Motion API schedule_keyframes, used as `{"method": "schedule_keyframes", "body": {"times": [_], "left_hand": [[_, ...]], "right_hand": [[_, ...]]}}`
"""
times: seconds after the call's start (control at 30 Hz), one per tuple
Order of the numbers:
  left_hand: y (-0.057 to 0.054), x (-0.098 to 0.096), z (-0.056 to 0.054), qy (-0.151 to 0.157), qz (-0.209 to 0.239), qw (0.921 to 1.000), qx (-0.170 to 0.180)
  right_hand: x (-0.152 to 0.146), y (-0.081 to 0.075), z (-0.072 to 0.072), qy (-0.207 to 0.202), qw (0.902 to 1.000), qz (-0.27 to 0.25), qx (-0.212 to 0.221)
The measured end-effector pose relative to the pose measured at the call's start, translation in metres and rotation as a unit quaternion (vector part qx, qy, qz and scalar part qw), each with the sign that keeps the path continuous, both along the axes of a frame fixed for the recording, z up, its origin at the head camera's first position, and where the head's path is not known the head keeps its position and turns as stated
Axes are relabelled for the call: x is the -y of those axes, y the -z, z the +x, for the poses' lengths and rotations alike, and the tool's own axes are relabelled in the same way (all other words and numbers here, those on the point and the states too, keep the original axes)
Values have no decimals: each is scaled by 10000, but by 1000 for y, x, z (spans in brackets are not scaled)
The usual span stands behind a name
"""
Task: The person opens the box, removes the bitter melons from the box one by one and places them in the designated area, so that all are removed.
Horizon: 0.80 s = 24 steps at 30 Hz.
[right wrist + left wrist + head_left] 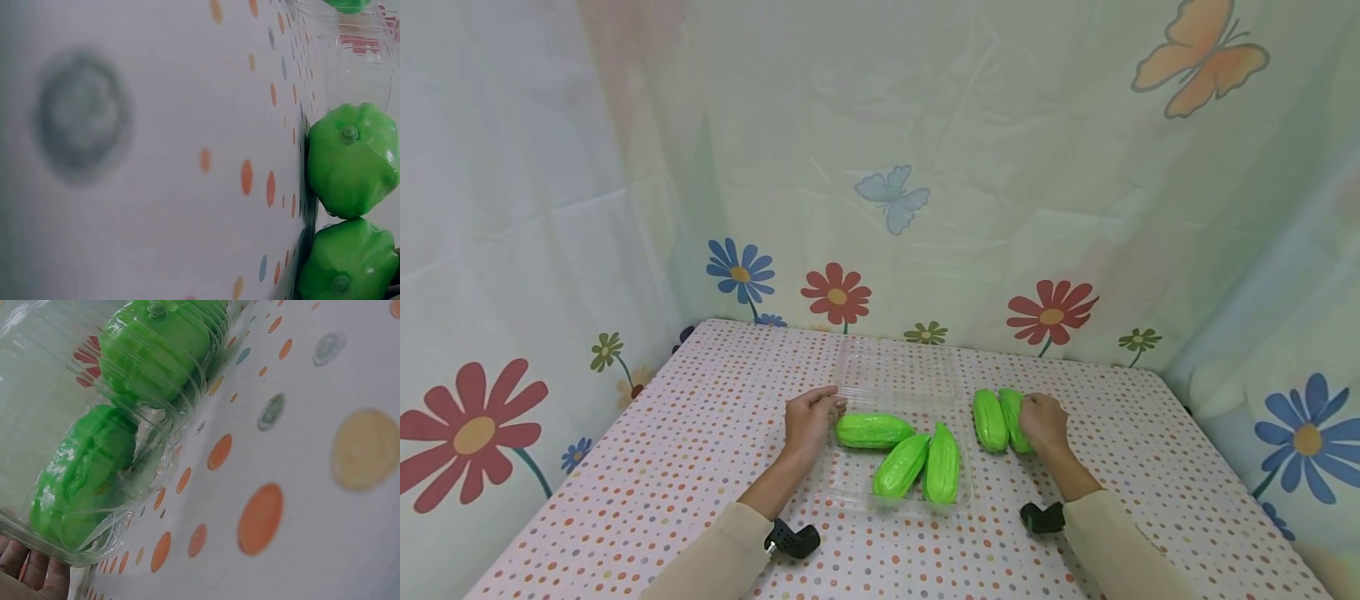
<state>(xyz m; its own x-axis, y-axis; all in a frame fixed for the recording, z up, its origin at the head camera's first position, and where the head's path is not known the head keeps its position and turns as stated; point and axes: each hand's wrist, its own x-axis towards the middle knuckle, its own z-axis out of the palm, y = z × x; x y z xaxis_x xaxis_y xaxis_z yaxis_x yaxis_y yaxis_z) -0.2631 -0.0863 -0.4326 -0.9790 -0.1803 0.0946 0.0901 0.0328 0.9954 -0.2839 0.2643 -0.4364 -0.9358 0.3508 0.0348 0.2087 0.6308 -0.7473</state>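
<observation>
A clear plastic box lies on the table with its lid folded open towards the back. Three ridged green gourds are in the box: one lies crosswise, and two slant side by side, a left one and a right one. My left hand holds the box's left rim; in the left wrist view its fingers are at the plastic edge. Right of the box, my right hand grips the outer green gourd, which lies against another gourd. Its fingers are mostly hidden.
A dotted cloth covers the table. Flower-printed curtains stand close along the back and both sides. A black wrist device sits at each sleeve, one on the left and one on the right.
</observation>
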Motion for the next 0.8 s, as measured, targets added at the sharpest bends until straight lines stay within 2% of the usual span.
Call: {"method": "schedule_keyframes", "body": {"times": [0.17,0.37,0.57,0.73,0.8], "left_hand": [[-27,-1,24,142,-22,9999,-34],[-27,-1,24,171,-22,9998,-46],[-26,0,24,140,-33,9998,-101],[-24,0,20,152,-6,9999,-63],[-18,0,15,159,2,9999,-19]], "right_hand": [[0,1,1,79,9999,-104,53],[2,-1,0,88,9997,-206,68],[6,-3,1,265,9994,-143,-151],[11,-4,3,394,9975,329,-476],[12,-6,4,378,9956,597,-619]]}}
